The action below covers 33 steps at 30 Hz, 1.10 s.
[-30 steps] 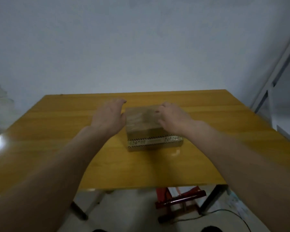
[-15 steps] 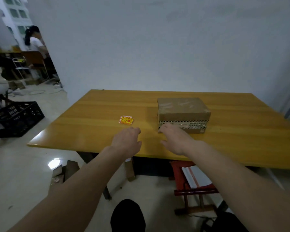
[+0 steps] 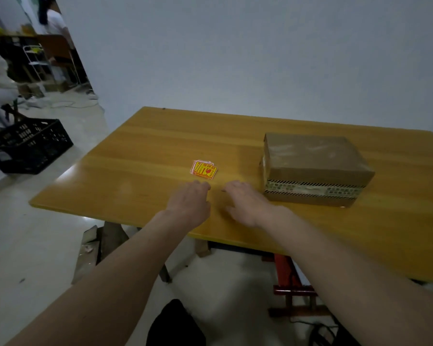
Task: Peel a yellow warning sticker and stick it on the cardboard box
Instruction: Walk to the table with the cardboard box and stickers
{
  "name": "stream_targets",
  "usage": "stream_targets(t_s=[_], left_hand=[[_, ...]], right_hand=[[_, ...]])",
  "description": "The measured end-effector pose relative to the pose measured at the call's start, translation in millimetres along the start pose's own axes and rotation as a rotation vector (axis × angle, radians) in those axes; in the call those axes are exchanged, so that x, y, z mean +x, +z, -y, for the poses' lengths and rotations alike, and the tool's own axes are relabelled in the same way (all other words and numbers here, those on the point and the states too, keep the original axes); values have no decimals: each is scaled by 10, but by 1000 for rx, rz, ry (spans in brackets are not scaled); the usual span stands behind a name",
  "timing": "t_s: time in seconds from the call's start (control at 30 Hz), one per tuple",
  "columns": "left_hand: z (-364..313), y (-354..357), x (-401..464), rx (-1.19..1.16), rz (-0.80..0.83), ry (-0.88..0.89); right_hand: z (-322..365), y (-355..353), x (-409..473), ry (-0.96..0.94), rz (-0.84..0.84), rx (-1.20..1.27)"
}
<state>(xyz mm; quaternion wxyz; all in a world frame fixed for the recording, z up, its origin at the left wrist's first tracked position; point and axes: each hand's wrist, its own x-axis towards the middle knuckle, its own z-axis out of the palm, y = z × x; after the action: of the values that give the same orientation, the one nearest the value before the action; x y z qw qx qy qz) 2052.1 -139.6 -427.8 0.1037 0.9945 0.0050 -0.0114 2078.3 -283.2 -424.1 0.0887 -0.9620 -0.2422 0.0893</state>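
Both our left hand [image 3: 189, 204] and right hand [image 3: 245, 204] hover empty, fingers loose. We reach up-frame to the stickers [image 3: 203, 167] at centre. We lift one corner only, sparing the stack.

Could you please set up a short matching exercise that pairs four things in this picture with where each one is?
Things:
1. cardboard box
2. yellow warning stickers
3. black crate
4. left hand

Places:
A. on the floor, left of the table
B. just short of the stickers, holding nothing
C. on the right part of the table
D. lying on the table, left of the box

Pairs: 1-C, 2-D, 3-A, 4-B
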Motion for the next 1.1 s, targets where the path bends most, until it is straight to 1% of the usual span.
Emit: stream_targets(t_s=[0.1,0.27,0.33,0.43,0.53,0.63,0.73,0.83,0.93,1.03,1.1], left_hand=[[123,68,186,13,-20,-30],[326,211,353,138,-24,-67],[389,300,352,133,-61,-69],[437,434,305,76,-174,-52],[464,490,287,23,-252,-41],[470,485,284,23,-250,-42],[462,479,278,-16,-256,-51],[473,503,267,-57,-287,-52],[484,510,257,-97,-309,-62],[491,515,253,-123,-316,-70],[498,518,250,-132,-317,-75]], right_hand=[[8,72,354,2,-17,5],[43,151,813,10,-79,4],[58,188,954,12,-89,6],[70,246,1092,16,-109,10],[97,279,1137,51,-125,10],[102,286,1142,59,-145,-84],[79,254,1147,29,-182,-187],[82,220,1137,10,-182,-226],[105,220,1096,-47,-176,-286],[82,183,1026,-64,-164,-299],[50,116,926,-66,-198,-284]])
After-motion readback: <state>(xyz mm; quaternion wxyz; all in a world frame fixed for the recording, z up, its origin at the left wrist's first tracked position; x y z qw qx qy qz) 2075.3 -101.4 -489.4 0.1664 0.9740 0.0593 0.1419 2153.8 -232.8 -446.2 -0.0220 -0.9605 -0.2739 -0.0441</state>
